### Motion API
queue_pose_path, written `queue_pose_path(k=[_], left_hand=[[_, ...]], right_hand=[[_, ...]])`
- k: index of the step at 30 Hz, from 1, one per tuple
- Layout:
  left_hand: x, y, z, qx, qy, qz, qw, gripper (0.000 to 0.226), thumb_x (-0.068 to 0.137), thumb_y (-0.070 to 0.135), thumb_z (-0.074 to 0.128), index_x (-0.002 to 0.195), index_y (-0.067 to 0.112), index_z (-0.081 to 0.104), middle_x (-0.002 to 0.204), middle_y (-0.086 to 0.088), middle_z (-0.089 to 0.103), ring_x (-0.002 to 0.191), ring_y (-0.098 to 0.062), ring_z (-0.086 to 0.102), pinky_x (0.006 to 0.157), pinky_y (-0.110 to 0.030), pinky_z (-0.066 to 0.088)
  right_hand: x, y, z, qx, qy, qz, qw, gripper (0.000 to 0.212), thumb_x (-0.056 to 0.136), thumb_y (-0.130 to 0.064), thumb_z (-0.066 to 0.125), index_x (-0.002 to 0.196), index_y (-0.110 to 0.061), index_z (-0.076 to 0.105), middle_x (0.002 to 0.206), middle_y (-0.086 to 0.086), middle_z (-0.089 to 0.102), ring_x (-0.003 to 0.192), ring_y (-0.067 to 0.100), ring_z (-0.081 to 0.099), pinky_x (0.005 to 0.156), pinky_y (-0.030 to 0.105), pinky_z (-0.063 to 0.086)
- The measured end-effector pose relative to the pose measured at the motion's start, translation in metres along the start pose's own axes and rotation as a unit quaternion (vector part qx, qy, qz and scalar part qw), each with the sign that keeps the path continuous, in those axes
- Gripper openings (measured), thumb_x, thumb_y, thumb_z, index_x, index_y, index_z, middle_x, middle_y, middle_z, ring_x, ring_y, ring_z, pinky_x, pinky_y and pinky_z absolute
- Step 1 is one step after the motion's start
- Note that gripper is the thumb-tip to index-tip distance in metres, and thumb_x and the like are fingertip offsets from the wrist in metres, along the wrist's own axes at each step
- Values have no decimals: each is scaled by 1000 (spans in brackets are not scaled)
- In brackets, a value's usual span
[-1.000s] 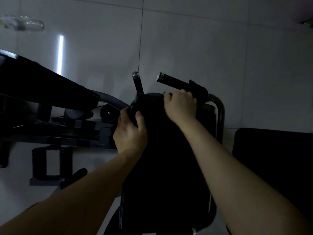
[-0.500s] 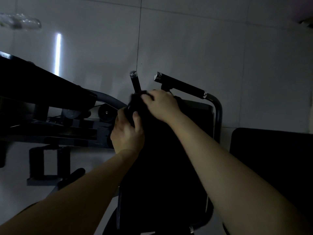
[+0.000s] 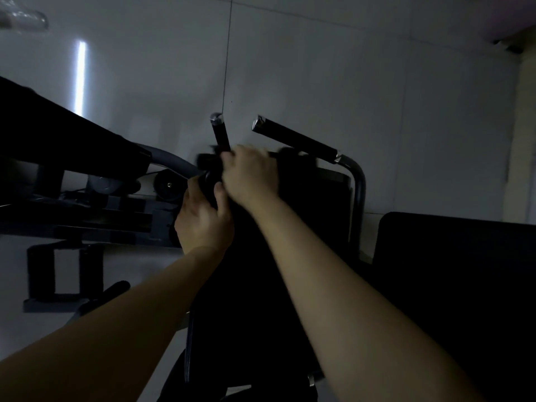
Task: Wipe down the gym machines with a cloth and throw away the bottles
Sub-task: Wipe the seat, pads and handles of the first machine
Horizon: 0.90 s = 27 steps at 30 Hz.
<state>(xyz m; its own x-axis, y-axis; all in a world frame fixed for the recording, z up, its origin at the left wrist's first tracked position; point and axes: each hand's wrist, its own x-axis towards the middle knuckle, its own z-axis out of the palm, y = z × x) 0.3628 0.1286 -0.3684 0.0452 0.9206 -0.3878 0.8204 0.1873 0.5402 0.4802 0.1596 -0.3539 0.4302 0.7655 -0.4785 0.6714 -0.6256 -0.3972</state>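
A black gym machine with a padded back stands in front of me in dim light. Two black handles rise from its top, the left handle upright and the right handle slanted. My left hand grips the upper left corner of the pad. My right hand holds a dark cloth against the base of the left handle; the cloth is blurred and mostly hidden under the hand. A clear plastic bottle lies on the floor at the top left.
A long black bench with a frame and rollers stretches across the left. Another black pad sits at the right. Pale glossy floor tiles lie beyond the machine.
My right hand has slid with the cloth from the right handle's base leftwards to the left handle's base. My left hand has kept its grip on the pad.
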Motion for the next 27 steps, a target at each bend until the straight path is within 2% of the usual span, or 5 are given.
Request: queue_pose_path(k=[4, 8, 18, 22, 27], left_hand=[[2, -4, 3, 9, -2, 2, 1000, 39, 105, 44, 39, 132, 16, 46, 124, -16, 63, 104, -41, 61, 75, -37, 33], [3, -3, 1, -1, -18, -5, 1000, 41, 105, 46, 38, 135, 20, 46, 126, -15, 62, 107, -40, 59, 77, -36, 32], [4, -2, 2, 3, 2, 4, 1000, 41, 103, 50, 36, 125, 17, 50, 115, -12, 64, 101, -36, 59, 76, -39, 36], [2, 0, 0, 35, 4, 4, 999, 46, 103, 52, 32, 123, 14, 49, 95, -5, 55, 83, -28, 50, 72, -39, 35], [5, -3, 0, 40, -1, 6, 999, 54, 101, 58, 28, 125, 14, 48, 91, -6, 56, 78, -31, 52, 65, -40, 35]], right_hand=[[-4, 18, -5, 23, -1, -94, 995, 35, 104, -37, 37, 103, -14, 63, 107, 7, 64, 102, 28, 55, 78, 38, 39], [0, 101, -29, 4, 16, 7, 1000, 39, 105, -40, 37, 99, -14, 65, 104, 9, 65, 99, 31, 57, 72, 34, 37], [-24, 159, -43, -21, 100, 263, 959, 38, 105, -33, 35, 126, -8, 56, 129, 16, 55, 115, 35, 53, 97, 48, 47], [-45, 147, -35, -50, 132, 230, 963, 40, 94, -9, 54, 133, -7, 44, 136, 17, 43, 120, 38, 46, 93, 50, 51], [-75, 141, -31, -83, 116, 189, 972, 46, 89, -11, 61, 132, -5, 44, 140, 17, 35, 119, 37, 45, 96, 44, 49]])
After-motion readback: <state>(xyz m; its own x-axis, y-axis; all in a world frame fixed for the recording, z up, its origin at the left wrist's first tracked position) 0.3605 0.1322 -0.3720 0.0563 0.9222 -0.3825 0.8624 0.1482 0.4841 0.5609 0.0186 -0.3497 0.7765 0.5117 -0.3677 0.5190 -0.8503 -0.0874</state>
